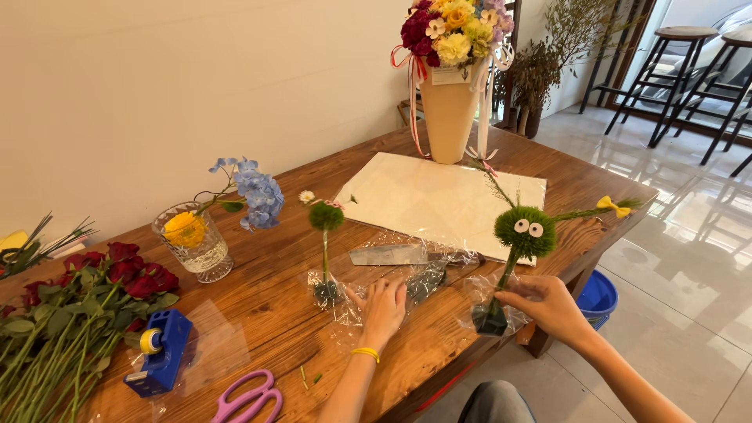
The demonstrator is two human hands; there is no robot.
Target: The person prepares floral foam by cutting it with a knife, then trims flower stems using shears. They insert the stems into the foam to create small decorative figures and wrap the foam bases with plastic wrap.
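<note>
Wooden plank table against plain cream wall; glossy tiled floor to the right, bar stools at far right, blue bucket under table edge. On table: white paper sheet, cream vase of mixed flowers, glass bowl with yellow bloom and blue hydrangea, red roses, blue tape dispenser, pink scissors. Left hand flat, fingers spread, pressing clear cellophane beside small green pom stem. Right hand pinched on stem of green fuzzy ball with googly eyes, base wrapped in cellophane at table edge. Roses cut off at left; cellophane edges hard to trace.
</note>
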